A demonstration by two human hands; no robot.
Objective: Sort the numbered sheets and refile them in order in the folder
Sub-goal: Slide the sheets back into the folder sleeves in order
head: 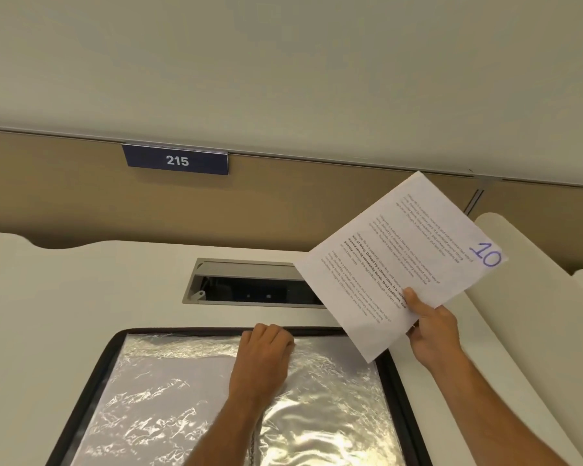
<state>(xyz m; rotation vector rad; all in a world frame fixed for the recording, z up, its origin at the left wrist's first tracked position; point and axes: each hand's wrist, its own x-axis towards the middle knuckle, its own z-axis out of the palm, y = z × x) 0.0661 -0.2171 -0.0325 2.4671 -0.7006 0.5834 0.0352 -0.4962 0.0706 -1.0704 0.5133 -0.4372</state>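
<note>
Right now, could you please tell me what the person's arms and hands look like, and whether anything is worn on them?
Both arms are bare as far as the picture shows: no sleeves reach the forearms or wrists. The left hand and the right hand wear no gloves, and I see no watch, bracelet or ring on the parts in view. No markings show on either arm.

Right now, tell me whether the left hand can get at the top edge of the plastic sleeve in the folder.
Probably yes. The left hand already rests with curled fingers at the top edge of the plastic sleeve, and nothing lies between them; sheet 10 is held clear to the right.
</note>
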